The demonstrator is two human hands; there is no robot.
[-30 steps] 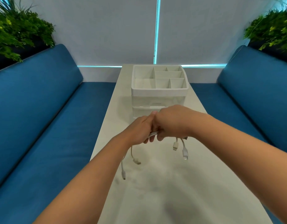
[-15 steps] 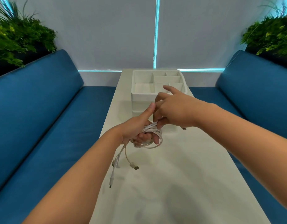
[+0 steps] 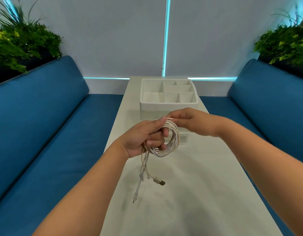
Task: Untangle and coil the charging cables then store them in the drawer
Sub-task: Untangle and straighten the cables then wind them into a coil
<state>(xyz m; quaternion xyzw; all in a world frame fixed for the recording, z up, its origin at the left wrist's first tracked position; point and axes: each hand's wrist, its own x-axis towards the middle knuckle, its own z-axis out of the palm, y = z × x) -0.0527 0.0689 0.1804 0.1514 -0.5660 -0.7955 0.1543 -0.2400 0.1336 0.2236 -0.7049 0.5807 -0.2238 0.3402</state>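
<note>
Left hand is gripping the coil, right hand pinching the cable above it; each loop wants laying snug beside the fingers, tails kept clear

Blue benches flanking white table

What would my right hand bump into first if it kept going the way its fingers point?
Your right hand points left, so it would likely meet the left hand's thumb atop the cable coil first; they look nearly touching, though depth is unclear.
</note>
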